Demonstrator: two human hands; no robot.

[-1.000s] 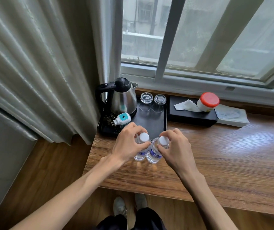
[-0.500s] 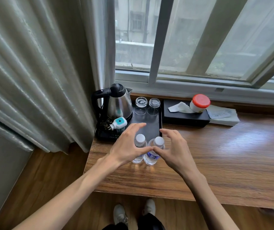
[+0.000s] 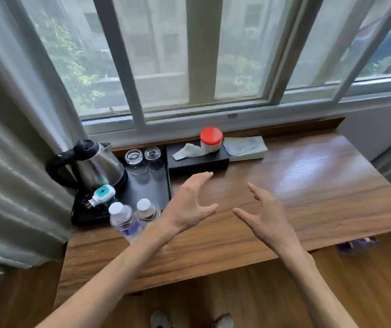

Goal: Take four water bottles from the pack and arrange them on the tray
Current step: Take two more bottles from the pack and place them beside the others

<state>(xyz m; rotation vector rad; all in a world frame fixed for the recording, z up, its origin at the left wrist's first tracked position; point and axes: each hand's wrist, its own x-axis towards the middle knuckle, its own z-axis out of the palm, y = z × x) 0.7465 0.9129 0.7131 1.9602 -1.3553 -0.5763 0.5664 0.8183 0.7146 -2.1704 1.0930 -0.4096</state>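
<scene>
Both hands are empty, held above the wooden counter (image 3: pixel 308 185). The left hand (image 3: pixel 189 204) has its fingers (image 3: pixel 201 177) spread and curved, gripping nothing; the right hand (image 3: pixel 266 215) mirrors it, fingers open, palm turned inward. The two palms face each other with a gap between them, a posture that suits reaching for something bulky, probably the pack; the pack itself cannot be identified in view.

Two water bottles stand upright, white caps up: the near bottle (image 3: pixel 124 221) and the far bottle (image 3: pixel 146 211), touching or nearly so. They sit at about 9 o'clock from the left hand, at the near edge of the black tray (image 3: pixel 149 185). Whether their bases rest on the tray or on the counter just in front of it cannot be told; the left forearm hides the lower part.

On the tray at 11 o'clock from the bottles: the electric kettle (image 3: pixel 95 164) on its base, with a teal plug (image 3: pixel 103 194) in front. Two upturned glasses (image 3: pixel 142 157) occupy the far end at 12 o'clock, leaving the middle bare, likely room for bottles.

Judgement: two of four bottles delivered; two remain.
</scene>
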